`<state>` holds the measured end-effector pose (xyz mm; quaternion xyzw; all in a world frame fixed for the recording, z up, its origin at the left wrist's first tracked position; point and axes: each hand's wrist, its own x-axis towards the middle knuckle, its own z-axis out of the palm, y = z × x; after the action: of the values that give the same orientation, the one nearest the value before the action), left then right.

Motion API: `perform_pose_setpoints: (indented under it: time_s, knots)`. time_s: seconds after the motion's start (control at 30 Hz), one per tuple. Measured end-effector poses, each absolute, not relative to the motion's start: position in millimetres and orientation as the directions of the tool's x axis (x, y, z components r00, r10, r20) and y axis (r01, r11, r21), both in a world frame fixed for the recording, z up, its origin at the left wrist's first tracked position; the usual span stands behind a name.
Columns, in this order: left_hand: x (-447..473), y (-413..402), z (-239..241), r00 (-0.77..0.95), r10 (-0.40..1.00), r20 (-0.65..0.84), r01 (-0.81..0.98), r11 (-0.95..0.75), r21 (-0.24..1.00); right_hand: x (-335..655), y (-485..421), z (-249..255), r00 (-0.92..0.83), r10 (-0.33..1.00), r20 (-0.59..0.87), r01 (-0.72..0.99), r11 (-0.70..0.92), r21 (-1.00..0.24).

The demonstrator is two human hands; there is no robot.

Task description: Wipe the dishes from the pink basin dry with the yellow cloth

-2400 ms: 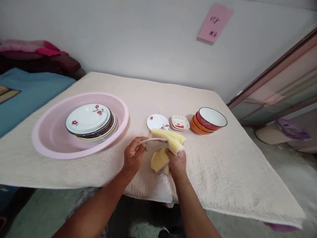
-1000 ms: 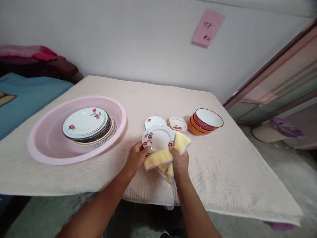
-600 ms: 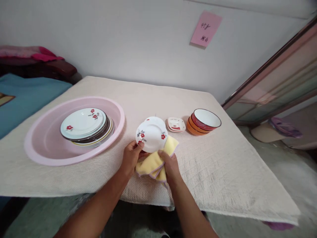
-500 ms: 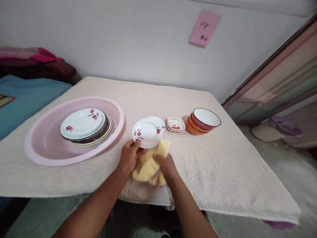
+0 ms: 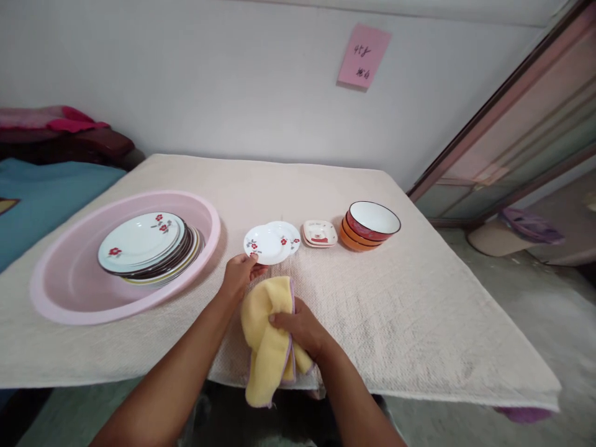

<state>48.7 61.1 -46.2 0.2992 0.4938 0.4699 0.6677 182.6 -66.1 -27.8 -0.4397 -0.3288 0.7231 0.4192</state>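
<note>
By its near left rim, my left hand (image 5: 241, 273) grips a small white plate (image 5: 267, 244) with red flowers, thumb on top and fingers beneath. This plate overlaps another white flowered plate (image 5: 292, 234) behind it on the right. My right hand (image 5: 300, 325) is closed on a crumpled yellow cloth (image 5: 269, 335) with a purple edge, which hangs over the table's front side. Right of the plates sit small square dishes (image 5: 320, 233) in a stack. Beyond them stands a stack of bowls (image 5: 371, 223), a red one on top of orange ones.
A pink basin (image 5: 56, 298) at the left holds a pile of flowered plates (image 5: 144, 241). A cream cloth covers the table (image 5: 395, 329). A pink note (image 5: 364, 57) is stuck on the wall behind. A bin (image 5: 496, 236) stands on the floor at right.
My left hand has moved the plate away from me, over the other plate. My right hand has drawn the yellow cloth back from the plate towards me. The view has shifted slightly.
</note>
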Motion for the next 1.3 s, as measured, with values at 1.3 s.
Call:
perform_pose_setpoints:
  time_s: [1.3]
  knots:
    - [81,76,-58,0.033,0.923,-0.383,-0.107,0.384,0.917,183,-74,-30,-0.189,0.906,-0.380,-0.311,-0.422,-0.852]
